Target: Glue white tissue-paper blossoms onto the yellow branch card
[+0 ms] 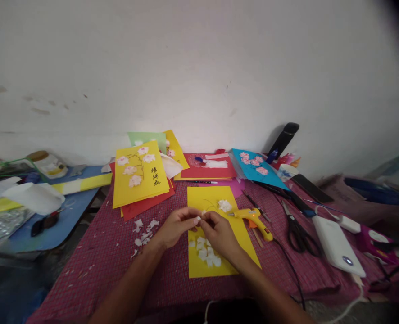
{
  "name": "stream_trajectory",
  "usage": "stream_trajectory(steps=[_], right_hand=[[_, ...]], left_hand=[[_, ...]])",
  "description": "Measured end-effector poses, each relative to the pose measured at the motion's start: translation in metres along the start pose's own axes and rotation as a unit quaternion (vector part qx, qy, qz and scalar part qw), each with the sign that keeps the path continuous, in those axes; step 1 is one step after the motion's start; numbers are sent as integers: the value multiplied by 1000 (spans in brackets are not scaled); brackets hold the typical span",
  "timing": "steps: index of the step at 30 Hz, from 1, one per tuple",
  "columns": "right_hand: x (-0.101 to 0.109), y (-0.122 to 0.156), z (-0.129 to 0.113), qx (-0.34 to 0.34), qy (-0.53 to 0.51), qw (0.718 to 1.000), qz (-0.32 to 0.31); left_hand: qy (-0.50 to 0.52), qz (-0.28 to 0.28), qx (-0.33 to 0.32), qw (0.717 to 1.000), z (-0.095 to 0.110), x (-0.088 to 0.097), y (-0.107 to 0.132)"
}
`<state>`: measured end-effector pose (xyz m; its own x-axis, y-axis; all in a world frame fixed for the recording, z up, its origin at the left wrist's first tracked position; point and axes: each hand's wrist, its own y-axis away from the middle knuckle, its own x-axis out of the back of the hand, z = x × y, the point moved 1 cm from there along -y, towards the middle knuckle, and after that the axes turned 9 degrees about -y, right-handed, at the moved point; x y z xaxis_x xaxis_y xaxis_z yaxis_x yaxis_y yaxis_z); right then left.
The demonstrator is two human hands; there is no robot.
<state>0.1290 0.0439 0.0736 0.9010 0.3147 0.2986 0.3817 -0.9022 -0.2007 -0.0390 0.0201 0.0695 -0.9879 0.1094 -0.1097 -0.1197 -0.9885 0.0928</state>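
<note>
My left hand [182, 224] and my right hand [218, 229] meet fingertip to fingertip over a yellow sheet of card [224, 270]. Pinched between them is a small white piece of paper [197, 219]; its exact shape is partly covered by my fingers. A white paper flower [224, 205] sits on the card just beyond my right hand, with thin drawn stems beside it. Several loose white paper pieces [208, 254] lie on the card below my hands. A yellow hot glue gun [253, 216] rests at the card's right edge, its nozzle toward the flower.
Torn white scraps [145, 234] lie on the checked tablecloth [98, 270] at left. A yellow flower card [140, 173] tops a stack behind them. To the right are black scissors [299, 231], a white power bank [337, 245] and a blue flower card [260, 168]. The glue gun's cord trails toward the front edge.
</note>
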Motion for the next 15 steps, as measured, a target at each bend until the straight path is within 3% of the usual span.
stream_trajectory(steps=[10, 15], right_hand=[[0, -1, 3, -14, -3, 1000, 3], [20, 16, 3, -22, 22, 999, 7]], left_hand=[[-59, 28, 6, 998, -2, 1, -3], [-216, 77, -28, 973, -6, 6, -6]])
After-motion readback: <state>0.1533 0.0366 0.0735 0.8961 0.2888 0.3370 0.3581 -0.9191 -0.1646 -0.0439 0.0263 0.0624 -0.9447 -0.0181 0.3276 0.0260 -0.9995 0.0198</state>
